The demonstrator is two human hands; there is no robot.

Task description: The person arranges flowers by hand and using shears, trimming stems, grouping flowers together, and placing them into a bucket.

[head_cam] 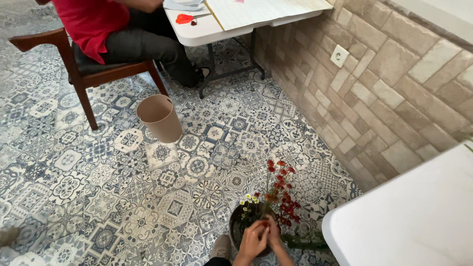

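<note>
Left hand (pixel 252 242): your fingers close around the red flower stems (pixel 280 193) at the bucket's rim.
Right hand (pixel 274 235): pinches the same stems, touching your left.
Flowers: upright in the dark bucket (pixel 235 225) on the patterned floor (pixel 148 207), beside the white table (pixel 409 221).

two hands, left hand (pixel 250 242) and right hand (pixel 274 235), meet over one dark bucket (pixel 235 227) on the floor. one bunch of red flowers (pixel 282 193) and one small cluster of yellow-white flowers (pixel 249 201) rise from it. one beige bin (pixel 159 117) stands alone. one wooden chair (pixel 79 64) carries one seated person (pixel 123 29). two white desks show: far desk (pixel 217 30), near desk (pixel 409 221). one red scissors (pixel 189 18). one wall socket (pixel 339 55).
</note>
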